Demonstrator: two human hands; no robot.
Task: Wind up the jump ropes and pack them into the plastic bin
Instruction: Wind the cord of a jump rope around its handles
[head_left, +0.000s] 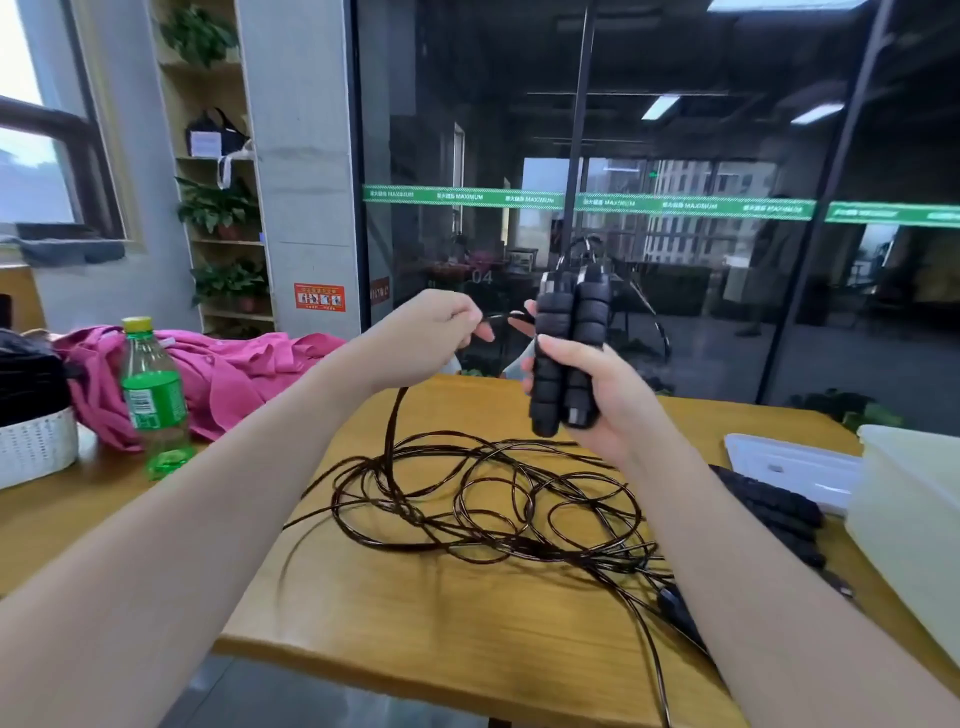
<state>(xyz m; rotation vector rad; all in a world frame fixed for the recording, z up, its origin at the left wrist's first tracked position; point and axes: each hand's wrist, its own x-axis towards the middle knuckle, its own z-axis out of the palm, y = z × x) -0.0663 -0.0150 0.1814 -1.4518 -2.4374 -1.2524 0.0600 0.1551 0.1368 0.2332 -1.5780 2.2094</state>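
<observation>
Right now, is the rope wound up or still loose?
Loose. The rope sprawls in tangled loops on the table; only one strand rises to the left hand.

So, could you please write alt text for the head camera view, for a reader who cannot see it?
A person's right hand grips two black foam jump-rope handles upright while the left hand pinches the cord. More dark cord lies tangled on a wooden table, with a plastic bin at right and a green bottle at left.
</observation>
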